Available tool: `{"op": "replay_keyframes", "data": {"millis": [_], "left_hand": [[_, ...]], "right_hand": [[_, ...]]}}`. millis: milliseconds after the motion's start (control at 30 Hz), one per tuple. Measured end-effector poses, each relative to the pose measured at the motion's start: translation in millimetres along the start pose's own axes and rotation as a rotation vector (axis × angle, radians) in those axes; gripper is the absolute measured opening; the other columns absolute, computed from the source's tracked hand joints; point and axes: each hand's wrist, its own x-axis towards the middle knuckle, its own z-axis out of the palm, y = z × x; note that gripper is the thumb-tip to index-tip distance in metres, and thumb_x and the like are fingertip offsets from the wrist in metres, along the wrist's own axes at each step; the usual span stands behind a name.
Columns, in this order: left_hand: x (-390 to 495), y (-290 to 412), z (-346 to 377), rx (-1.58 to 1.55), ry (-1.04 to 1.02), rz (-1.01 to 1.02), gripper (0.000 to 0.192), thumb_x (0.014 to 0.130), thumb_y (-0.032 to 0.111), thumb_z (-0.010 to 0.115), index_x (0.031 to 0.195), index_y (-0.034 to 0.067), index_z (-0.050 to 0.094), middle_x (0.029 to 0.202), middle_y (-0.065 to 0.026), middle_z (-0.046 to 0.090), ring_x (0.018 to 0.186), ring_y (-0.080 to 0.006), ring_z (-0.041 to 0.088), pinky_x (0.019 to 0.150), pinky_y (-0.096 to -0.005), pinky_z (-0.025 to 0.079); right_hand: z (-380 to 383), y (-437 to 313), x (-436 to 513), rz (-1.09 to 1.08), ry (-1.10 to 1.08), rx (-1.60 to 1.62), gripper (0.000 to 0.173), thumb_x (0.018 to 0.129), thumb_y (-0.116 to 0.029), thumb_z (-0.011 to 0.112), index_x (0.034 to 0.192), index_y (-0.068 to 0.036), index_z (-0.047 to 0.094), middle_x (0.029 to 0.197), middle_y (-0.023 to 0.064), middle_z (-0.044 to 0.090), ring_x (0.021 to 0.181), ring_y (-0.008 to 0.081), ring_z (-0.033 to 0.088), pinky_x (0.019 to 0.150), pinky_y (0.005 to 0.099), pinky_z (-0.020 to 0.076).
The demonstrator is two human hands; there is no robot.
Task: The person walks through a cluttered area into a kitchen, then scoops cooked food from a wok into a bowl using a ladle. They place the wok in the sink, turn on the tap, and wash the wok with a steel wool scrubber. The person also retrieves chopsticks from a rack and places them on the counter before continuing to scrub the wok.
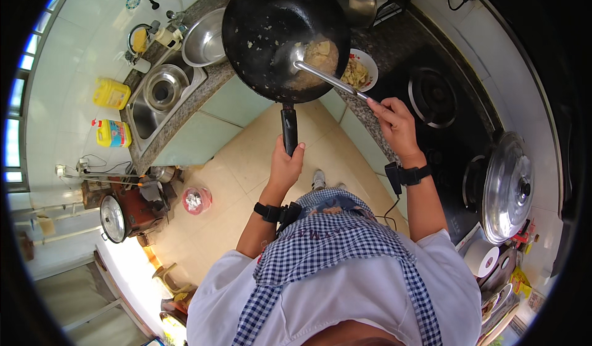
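Observation:
My left hand [286,165] is closed around the black handle [289,129] of a large black wok [277,18], which is held up off the stove. Inside the wok, brothy food with pale pieces [319,59] has gathered at the right side, and small bits cling to the bare metal. My right hand [395,124] grips a metal ladle [333,80] whose bowl rests in the wok beside the food. Just right of the wok, partly hidden by it, a white bowl [370,66] on the counter holds cooked food [355,72].
A black gas stove [432,97] lies to the right, with a steel wok lid [508,189] farther along. At the left are a sink [143,119], a steel basin [203,41] and two yellow jugs [112,94]. A pink bin [196,200] stands on the floor.

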Motion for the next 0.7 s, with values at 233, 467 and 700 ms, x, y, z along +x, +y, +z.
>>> {"op": "replay_keyframes", "data": {"millis": [233, 467, 700], "left_hand": [[20.3, -16.9, 18.9, 0.178, 0.147, 0.147, 0.026, 0.094, 0.019, 0.062, 0.106, 0.001, 0.049, 0.073, -0.0073, 0.055, 0.062, -0.0191, 0.054, 0.058, -0.0344, 0.045], [15.9, -26.5, 60.2, 0.204, 0.227, 0.141, 0.027, 0.094, 0.019, 0.062, 0.108, -0.001, 0.051, 0.077, -0.0134, 0.059, 0.067, -0.0256, 0.058, 0.064, -0.0382, 0.047], [10.3, -32.1, 84.1, 0.222, 0.300, 0.239, 0.028, 0.093, 0.019, 0.062, 0.109, -0.001, 0.050, 0.073, -0.0167, 0.059, 0.060, -0.0282, 0.058, 0.058, -0.0396, 0.046]], "right_hand": [[-6.8, 37.9, 2.1, -0.037, 0.007, -0.197, 0.047, 0.079, 0.003, 0.067, 0.117, -0.024, 0.072, 0.088, 0.0064, 0.057, 0.080, 0.0271, 0.057, 0.070, 0.0378, 0.0493], [-30.3, 77.2, -9.3, -0.016, -0.010, -0.279, 0.047, 0.082, 0.002, 0.067, 0.120, -0.025, 0.070, 0.087, 0.0062, 0.056, 0.080, 0.0273, 0.056, 0.071, 0.0391, 0.0488], [-51.1, 85.4, -30.5, 0.000, 0.016, -0.331, 0.043, 0.087, 0.003, 0.065, 0.123, -0.019, 0.069, 0.089, 0.0068, 0.056, 0.082, 0.0261, 0.056, 0.071, 0.0403, 0.0477]]}}
